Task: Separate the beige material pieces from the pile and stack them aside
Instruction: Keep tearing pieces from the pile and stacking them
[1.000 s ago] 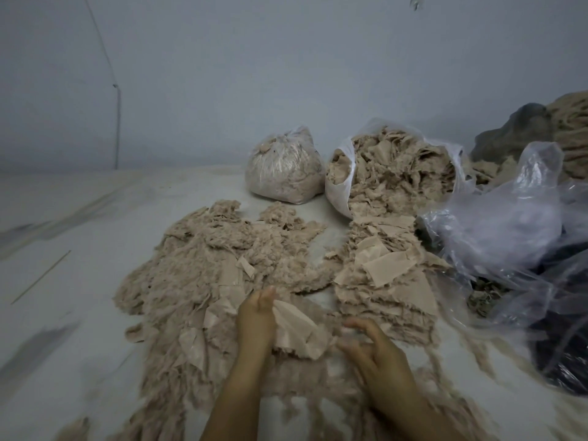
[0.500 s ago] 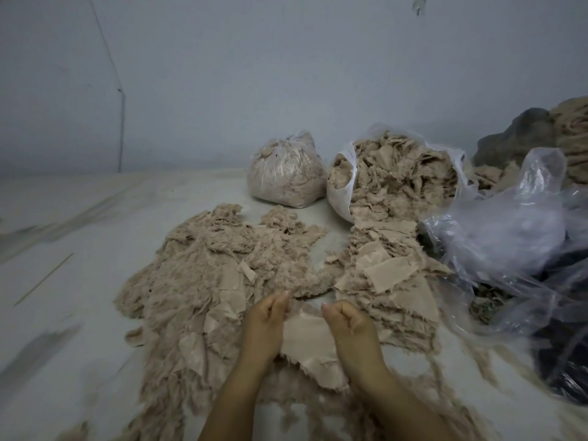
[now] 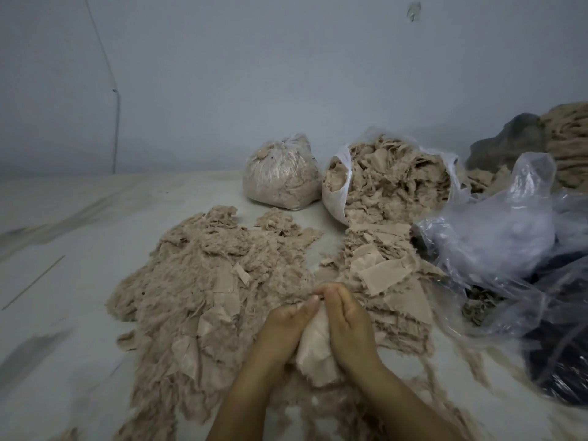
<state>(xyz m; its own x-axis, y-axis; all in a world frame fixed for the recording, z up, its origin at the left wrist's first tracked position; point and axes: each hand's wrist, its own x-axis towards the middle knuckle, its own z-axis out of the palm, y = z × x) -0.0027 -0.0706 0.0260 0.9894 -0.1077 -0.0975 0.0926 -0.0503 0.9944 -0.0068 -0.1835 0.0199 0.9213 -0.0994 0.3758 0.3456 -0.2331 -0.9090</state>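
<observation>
Both hands' grip (image 3: 318,305) pinches beige piece (image 3: 313,351) beside pile (image 3: 203,281).

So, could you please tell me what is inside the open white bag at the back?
The open white bag is heaped with frayed beige scraps that spill onto the floor. Whatever lies deeper is covered.

So the pale, smudgy surface (image 3: 79,224) has a big loose pile (image 3: 203,281) of fuzzy beige scraps spread over its middle, with a flatter stack (image 3: 388,281) of beige pieces just right of it. Behind sit a tied clear bag (image 3: 281,176) and an open bag (image 3: 391,176) of scraps. Crumpled clear plastic (image 3: 496,246) lies at right.
</observation>
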